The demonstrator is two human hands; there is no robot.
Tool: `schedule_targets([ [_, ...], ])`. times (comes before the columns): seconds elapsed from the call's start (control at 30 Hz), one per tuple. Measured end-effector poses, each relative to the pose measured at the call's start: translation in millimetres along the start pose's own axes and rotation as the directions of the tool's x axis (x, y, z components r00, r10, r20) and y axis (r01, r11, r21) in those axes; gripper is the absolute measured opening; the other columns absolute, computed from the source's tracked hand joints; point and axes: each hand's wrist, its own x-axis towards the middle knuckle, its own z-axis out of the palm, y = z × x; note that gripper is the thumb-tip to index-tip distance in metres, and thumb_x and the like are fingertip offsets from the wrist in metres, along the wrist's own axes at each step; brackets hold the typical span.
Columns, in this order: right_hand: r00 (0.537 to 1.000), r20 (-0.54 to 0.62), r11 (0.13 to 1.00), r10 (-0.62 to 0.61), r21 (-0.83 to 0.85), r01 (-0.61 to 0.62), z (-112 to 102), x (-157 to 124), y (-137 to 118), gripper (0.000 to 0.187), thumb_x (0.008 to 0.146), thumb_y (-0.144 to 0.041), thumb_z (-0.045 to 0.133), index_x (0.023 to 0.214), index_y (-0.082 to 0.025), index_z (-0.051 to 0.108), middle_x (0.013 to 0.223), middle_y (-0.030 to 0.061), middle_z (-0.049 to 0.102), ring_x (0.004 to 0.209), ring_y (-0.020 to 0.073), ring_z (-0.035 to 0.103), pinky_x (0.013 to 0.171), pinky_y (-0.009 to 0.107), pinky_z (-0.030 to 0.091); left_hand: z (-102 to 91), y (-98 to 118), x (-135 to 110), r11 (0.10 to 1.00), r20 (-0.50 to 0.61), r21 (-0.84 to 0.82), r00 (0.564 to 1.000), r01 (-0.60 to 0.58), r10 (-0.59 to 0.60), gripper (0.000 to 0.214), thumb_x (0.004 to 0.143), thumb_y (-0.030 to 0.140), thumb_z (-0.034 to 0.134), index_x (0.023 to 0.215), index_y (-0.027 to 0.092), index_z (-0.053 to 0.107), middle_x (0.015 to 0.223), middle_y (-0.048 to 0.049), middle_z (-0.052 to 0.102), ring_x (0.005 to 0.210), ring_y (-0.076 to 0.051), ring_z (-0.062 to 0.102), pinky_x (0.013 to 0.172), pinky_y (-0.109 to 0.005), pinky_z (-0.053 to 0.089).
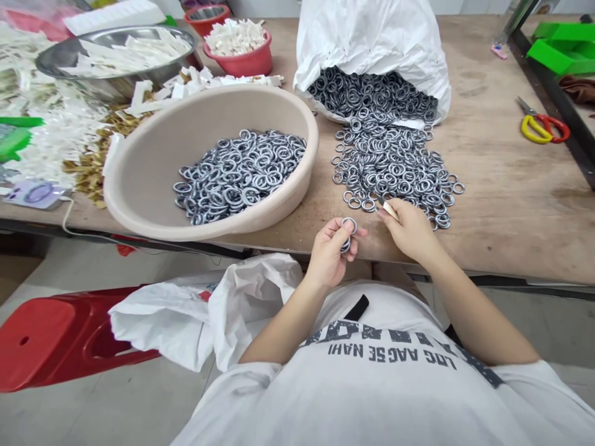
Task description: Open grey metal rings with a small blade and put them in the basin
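My left hand is closed around a few grey rings, held just over the table's front edge. In my right hand is a slim tool with a pale handle and dark tip; its exact kind is too small to tell. The tip points at the near edge of a loose pile of grey rings on the table. That pile spills from the mouth of a white sack. To the left of my hands stands a large beige basin partly filled with similar rings.
Red-and-yellow scissors lie on the wooden table at right, near green bins. A steel bowl, a red bowl and heaps of white pieces crowd the left. Below are a red stool and white sacking.
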Motion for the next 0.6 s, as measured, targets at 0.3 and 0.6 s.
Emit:
schedule_targets([
  [0.3,0.985,0.165,0.496,0.039,0.853,-0.163,21,-44,-31,0.031,0.094,-0.050,0.057,0.084,-0.021,0.051,0.066,-0.0063,0.049,0.051,0.0075,0.040,0.049,0.023,0.033,14.6,-18,-3,0.996,0.038,0.043,0.997,-0.072,0.071,0.034,0.081,0.048,0.073,0.093,0.020,0.060,0.065,0.0040,0.056,0.048,-0.006,0.044,0.041,-0.016,0.034],
  [0.6,0.970,-0.220,0.920,-0.106,0.348,0.180,8,-42,-24,0.028,0.093,-0.048,0.060,0.087,-0.021,0.058,0.067,-0.0035,0.052,0.061,0.0118,0.045,0.059,0.026,0.034,14.9,-8,-12,1.000,0.086,0.010,0.996,0.028,-0.029,0.037,0.085,0.054,0.066,0.085,0.019,0.055,0.067,0.0052,0.052,0.043,-0.004,0.044,0.038,-0.016,0.028],
])
